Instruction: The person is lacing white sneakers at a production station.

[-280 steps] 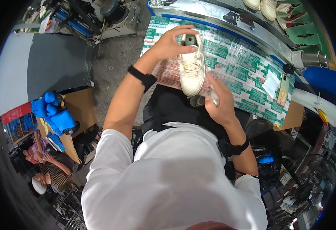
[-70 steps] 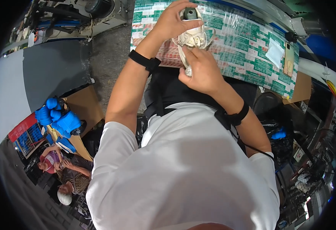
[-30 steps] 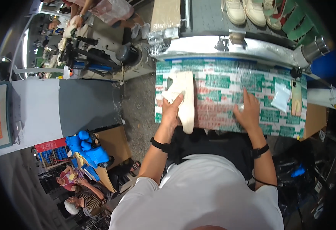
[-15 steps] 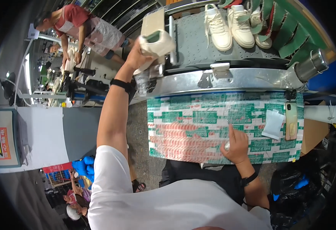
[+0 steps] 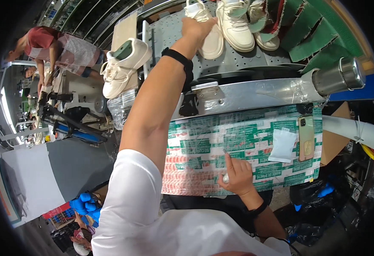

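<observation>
Cream shoe [image 5: 213, 44] on grey belt [image 5: 166, 39], under left hand [image 5: 197, 30], which is closed about its laces, toe jutting clear. Right hand [image 5: 240, 176]: index out, rest curled round pale wad [image 5: 226, 178].

shoes [image 5: 212, 46]: cream | table wrap [image 5: 257, 143]: green-white blocks, red patches | flaps [image 5: 310, 40]: green | wristbands [image 5: 180, 62]: black
</observation>
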Demonstrator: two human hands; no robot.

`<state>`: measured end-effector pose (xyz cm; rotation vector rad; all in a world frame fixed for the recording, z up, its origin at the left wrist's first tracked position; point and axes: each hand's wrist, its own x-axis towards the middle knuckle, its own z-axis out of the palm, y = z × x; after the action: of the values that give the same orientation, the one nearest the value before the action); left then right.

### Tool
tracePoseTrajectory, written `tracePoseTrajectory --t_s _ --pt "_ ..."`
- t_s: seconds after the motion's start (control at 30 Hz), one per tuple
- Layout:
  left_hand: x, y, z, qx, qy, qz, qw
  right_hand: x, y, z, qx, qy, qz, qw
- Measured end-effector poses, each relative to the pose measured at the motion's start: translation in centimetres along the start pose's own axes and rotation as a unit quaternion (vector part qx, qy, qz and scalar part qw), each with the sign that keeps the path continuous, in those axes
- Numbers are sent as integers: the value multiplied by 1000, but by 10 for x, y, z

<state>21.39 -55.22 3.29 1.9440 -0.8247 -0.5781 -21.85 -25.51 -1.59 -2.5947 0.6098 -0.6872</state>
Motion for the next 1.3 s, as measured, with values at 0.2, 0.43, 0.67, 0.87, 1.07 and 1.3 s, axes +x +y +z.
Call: tracePoseTrajectory --t_s 0.2,0.43,0.67,0.87,1.07,1.3 --pt "-32 19 -42 -175 -34 -106 978 -5 1 -5 -2 0 10 1000" --pt "-239 53 -162 -97 11 113 989 -10 -6 1 40 -17 5 999" --pt "-477 -30 -163 47 172 -42 983 -19 -3 8 -8 14 -5 1000" --pt "-553 -93 -136 40 103 -99 989 -31 1 9 -39 15 -22 999" --pt "-534 -122 -184 180 29 -8 983 -25 8 17 -71 16 -40 997" --pt "-526 -90 -208 -418 -124 -187 880 -33 -29 2 -13 2 44 999"
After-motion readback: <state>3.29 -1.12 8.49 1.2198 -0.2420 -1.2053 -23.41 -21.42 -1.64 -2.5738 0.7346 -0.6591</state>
